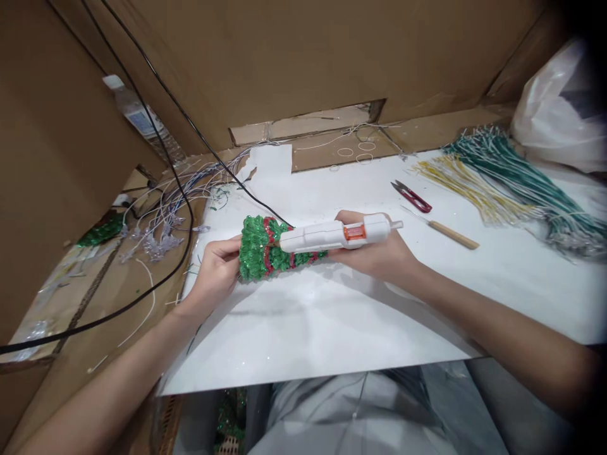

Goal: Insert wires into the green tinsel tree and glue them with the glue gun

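Observation:
A small green tinsel piece with red bands [256, 253] is held over the white board [294, 335]. My left hand [218, 268] grips its wide left end, the fingertips partly hidden behind it. My right hand [374, 253] is closed around a white glue gun [317, 237] with an orange window. The gun points left, its front end over the tinsel; the nozzle tip cannot be made out. Some fingers of my right hand are hidden under the gun, near the right end of the tinsel.
Red snips [412, 196] and a wooden-handled awl [453, 234] lie on the right, near yellow wires [474, 189] and green wires [531, 177]. A plastic bag [559, 120] stands back right. Black cables cross the left, by a bottle [147, 123] and tangled clear-tipped wires [159, 234].

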`<state>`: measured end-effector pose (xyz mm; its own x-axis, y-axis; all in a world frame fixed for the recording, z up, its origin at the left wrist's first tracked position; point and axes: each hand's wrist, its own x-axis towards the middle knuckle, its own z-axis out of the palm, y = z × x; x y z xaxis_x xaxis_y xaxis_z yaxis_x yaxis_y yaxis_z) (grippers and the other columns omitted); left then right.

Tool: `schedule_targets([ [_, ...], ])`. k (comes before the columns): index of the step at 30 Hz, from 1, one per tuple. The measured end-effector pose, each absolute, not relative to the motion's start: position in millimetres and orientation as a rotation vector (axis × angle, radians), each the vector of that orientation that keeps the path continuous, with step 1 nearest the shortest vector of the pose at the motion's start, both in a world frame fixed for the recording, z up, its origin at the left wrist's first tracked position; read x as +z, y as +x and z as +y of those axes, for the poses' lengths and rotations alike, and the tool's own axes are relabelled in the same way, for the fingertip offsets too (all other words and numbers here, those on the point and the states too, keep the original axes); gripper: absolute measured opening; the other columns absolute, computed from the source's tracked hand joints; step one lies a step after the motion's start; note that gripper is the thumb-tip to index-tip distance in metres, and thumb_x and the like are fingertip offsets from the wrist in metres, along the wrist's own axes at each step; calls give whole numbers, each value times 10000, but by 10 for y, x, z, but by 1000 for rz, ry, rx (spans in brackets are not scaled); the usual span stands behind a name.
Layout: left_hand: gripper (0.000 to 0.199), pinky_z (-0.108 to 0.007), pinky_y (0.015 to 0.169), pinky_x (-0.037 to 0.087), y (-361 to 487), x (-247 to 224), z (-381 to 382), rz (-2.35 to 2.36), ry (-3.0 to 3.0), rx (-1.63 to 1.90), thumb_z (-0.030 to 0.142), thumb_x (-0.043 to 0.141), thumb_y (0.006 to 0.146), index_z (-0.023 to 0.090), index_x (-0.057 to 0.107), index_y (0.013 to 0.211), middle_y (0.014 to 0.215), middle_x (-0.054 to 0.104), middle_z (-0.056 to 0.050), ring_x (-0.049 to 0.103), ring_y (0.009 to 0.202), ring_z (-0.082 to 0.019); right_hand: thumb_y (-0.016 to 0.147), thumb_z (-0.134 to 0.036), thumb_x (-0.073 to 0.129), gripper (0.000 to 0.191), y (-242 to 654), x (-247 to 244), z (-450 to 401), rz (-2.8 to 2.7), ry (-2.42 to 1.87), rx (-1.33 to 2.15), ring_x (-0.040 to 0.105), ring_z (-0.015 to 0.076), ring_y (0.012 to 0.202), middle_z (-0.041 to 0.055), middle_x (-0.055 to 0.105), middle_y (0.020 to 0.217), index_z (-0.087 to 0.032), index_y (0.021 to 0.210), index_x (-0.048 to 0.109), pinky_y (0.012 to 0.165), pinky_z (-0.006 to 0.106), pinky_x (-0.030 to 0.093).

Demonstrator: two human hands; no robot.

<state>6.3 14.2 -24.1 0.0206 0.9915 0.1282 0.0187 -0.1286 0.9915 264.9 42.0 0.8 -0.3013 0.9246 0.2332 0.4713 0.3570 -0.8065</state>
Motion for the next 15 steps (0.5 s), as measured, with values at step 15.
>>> schedule_targets([
  [15, 137, -278, 663, 540, 22, -210, 193, 1122, 1235, 1086, 255, 786, 632, 187, 780, 750, 798, 747, -41, 661, 716, -200, 628, -185, 646, 233, 2670, -40, 442, -1898, -1103, 913, 384, 69, 506, -81, 423, 533, -200, 612, 414, 452, 207, 277],
])
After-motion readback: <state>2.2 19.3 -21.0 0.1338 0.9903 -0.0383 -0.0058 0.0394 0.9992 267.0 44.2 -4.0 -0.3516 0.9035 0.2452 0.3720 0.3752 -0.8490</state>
